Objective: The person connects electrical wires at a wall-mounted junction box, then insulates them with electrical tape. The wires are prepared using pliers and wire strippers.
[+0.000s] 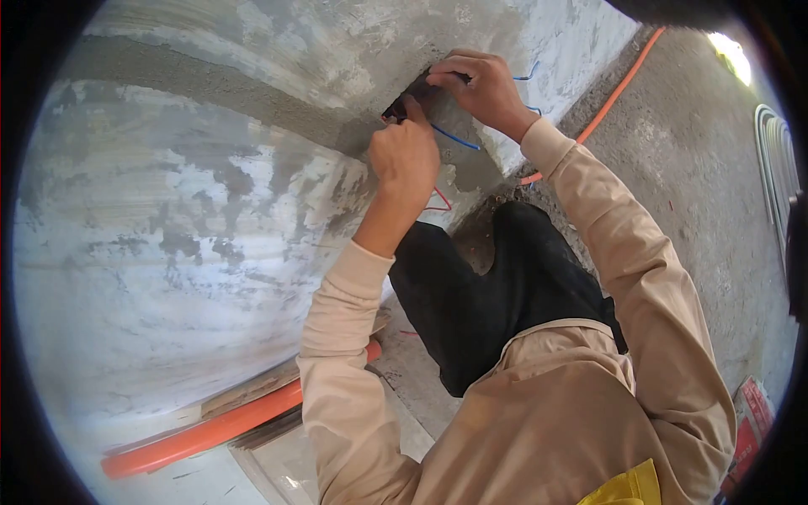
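Both hands meet at a dark box-like piece [429, 91] set at an opening in the plastered wall, probably an electrical wall box; its inside is too dark to make out. My left hand [404, 153] is closed at its lower left edge, fingers bent and thumb against it. At the upper right edge my right hand [484, 88] pinches the same piece, with fingers curled over it. A blue wire [457, 137] sticks out below the piece, between the hands. Under my left wrist a bent red wire [441, 202] pokes out from the wall.
More blue wire ends [530, 74] stick out right of my right hand. An orange conduit [619, 93] runs along the floor. A thicker orange pipe [210, 427] lies by boards at lower left. Coiled pale tubing [774, 160] and a red-and-white package [752, 425] sit at right.
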Demonstrator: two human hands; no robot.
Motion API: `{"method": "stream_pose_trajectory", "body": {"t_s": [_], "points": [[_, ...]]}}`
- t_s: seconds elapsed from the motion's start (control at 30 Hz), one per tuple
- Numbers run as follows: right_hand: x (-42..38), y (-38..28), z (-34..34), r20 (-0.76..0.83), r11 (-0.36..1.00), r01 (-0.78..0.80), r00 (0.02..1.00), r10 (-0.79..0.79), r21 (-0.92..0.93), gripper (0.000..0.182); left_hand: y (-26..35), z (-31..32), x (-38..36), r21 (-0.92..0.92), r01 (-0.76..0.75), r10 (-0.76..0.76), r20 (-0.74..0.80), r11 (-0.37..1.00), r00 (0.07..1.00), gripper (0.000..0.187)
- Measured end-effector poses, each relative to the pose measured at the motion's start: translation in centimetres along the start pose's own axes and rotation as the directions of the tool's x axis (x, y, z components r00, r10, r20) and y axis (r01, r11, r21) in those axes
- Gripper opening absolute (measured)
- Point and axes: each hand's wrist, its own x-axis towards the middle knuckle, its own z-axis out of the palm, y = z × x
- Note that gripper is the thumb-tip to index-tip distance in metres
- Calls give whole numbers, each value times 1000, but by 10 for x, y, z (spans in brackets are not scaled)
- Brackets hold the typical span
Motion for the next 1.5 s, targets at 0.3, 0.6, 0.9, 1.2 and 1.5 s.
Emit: {"method": "stream_pose_trajectory", "body": {"t_s": [0.3, 0.6, 0.9, 1.2, 1.5], "points": [[-8, -4, 22, -134, 995, -29, 991, 15, -100, 6, -13, -19, -2, -95, 39, -21, 188, 995, 982, 68], [-16, -20, 47, -244, 953, -100, 969, 28, -287, 4, -10, -17, -4, -135, 90, -63, 191, 987, 979, 75], [-18, -19, 50, -228, 948, -108, 973, 39, -298, 6, -10, -3, 0, 3, 2, -3, 36, 1000, 999, 68], [-36, -8, -7, -51, 953, -5, 999, -11, -303, 14, -14, -16, -4, -54, 70, -57, 211, 996, 976, 75], [-23, -19, 25, 65, 958, -103, 990, 124, -268, 20, -16, -15, -6, -105, 53, -38, 145, 993, 989, 76]]}}
